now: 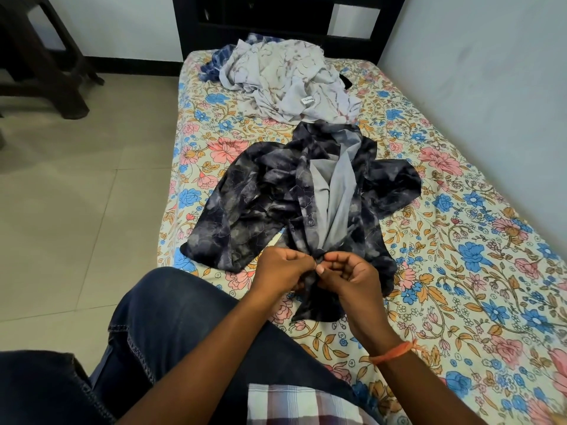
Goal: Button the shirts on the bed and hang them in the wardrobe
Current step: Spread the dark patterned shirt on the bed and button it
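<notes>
Checked fabric [294, 403] at the very bottom edge is closest to the camera, looks like the person's own shirt, with a knee in dark blue jeans [171, 320] bent up onto the mattress just past it. Both hands meet at the low end of the dark shirt [260, 204]: the left hand [283, 269] has its fingers curled and pinching the placket edge, and the right hand [346, 273] is pinching the other edge right against it, thumb nail facing up. You can't actually see the button itself, their fingertips cover it. An orange thread band [394, 352] sits on the right wrist. That dark shirt is a navy and grey marbled print, thin and kind of silky looking, lying face up in the middle of the bed [460, 271] with the front open higher up so the plain grey inside shows in a V. One button [310, 222] is visible on the placket above the hands. Just beyond the collar there's a crumpled pale shirt [291, 78] with faint brownish marbling and a small white label, and a blue and white patterned piece [214, 67] poking out from under its left side. Bedsheet is a busy floral, blue and pink flowers with orange leaves on cream. Black headboard [276, 23] at the far end, pale wall on the right, beige floor tiles [76, 179] on the left with dark wooden furniture legs [46, 72] in the corner.
</notes>
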Demonstrator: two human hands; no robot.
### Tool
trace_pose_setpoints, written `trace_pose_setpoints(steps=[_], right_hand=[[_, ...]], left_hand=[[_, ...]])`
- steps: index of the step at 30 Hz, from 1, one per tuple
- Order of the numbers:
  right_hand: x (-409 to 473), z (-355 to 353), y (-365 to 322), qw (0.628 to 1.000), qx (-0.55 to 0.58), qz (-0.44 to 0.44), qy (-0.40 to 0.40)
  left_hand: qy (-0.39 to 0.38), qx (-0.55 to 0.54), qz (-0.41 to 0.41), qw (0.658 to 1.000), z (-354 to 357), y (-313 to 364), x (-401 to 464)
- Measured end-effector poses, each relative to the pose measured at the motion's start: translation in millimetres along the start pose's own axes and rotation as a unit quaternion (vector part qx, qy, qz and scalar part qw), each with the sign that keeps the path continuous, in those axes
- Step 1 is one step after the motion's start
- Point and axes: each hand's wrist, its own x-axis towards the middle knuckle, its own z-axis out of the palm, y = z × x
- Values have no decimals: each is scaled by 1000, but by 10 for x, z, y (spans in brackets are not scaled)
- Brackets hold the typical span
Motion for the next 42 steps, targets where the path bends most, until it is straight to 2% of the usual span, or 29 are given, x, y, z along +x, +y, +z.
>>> trace_pose_setpoints(steps=[5, 10, 18, 27, 31, 38, 42], right_hand=[[38, -59, -6, 999, -45, -11, -4], [33, -49, 23, 999, -36, -16, -8], [57, -74, 28, 996, -84, -36, -10], [37, -69, 14, 991, -121, -59, -23], [34, -76, 25, 996, -83, -37, -23], [61, -102, -6, 998, 30, 33, -54], [67, -119, -32, 995, 77, 51, -43]], left_hand=[[-55, -120, -115, 985, -14, 2, 11], [-72, -163, -183, 967, -16, 3, 32], [-57, -121, -117, 984, -19, -61, 72], [-85, -78, -44, 992, -20, -40, 87], [-72, -18, 3, 997, 4, -26, 77], [-139, -37, -14, 989, -17, -29, 73], [-99, 9, 21, 995, -7, -53, 89]])
